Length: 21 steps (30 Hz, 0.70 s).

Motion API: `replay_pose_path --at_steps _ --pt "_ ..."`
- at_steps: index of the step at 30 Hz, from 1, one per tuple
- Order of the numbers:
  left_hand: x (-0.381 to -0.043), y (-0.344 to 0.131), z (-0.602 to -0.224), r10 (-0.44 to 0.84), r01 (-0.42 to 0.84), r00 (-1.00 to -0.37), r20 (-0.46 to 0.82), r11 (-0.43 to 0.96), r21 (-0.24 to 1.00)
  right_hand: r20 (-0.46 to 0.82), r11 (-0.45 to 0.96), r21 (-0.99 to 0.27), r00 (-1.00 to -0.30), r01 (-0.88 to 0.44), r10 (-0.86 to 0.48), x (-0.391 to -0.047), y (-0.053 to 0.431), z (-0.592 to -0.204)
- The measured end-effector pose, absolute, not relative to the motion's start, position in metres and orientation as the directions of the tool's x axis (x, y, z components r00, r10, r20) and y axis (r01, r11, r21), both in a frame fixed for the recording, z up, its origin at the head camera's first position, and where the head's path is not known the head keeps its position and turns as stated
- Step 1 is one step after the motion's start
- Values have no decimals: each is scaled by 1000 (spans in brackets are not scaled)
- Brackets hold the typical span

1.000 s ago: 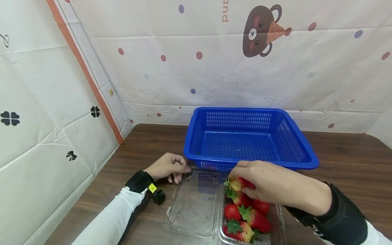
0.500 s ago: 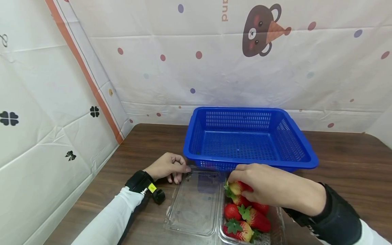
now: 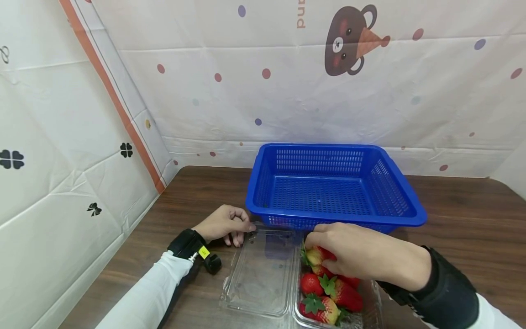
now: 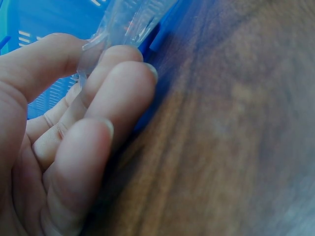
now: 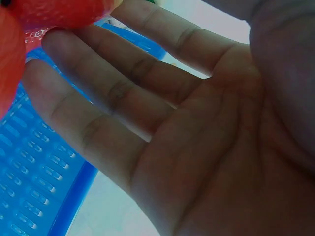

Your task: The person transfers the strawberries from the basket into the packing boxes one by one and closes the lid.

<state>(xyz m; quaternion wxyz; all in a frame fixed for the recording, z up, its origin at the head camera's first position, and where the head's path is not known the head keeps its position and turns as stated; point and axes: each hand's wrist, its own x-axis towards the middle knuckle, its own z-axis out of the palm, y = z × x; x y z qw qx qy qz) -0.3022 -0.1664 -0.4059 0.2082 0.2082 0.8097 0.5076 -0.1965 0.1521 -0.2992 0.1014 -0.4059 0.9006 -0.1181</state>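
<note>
My left hand (image 3: pixel 225 224) pinches the far left corner of the clear plastic lid (image 3: pixel 263 278); the left wrist view shows the thumb and forefinger on its clear edge (image 4: pixel 120 29). To the right, my right hand (image 3: pixel 345 249) reaches over the open clear box of strawberries. Its thumb and fingertips hold a red and yellow strawberry (image 3: pixel 317 257) at the box's far end. Much of that strawberry is hidden by the hand. In the right wrist view, the right hand's fingers (image 5: pixel 113 88) reach up to red fruit (image 5: pixel 59 12). Several strawberries (image 3: pixel 347 294) lie in the near part of the box.
A blue perforated plastic basket (image 3: pixel 256 183) stands just behind the box and lid. All this rests on a brown wood-grain table (image 3: pixel 460 205). White printed cloth (image 3: pixel 197 109) hangs behind the table and on its left side.
The right hand has moved slightly toward the near side and left, and the strawberry at its fingertips has shifted a little nearer. The left hand and lid have stayed in place.
</note>
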Motion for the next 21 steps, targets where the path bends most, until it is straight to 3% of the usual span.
replay_pose_path --at_steps 21 --pt "-302 -167 -407 550 123 -826 -123 389 913 -87 643 -290 -649 -709 -756 -197 151 -302"
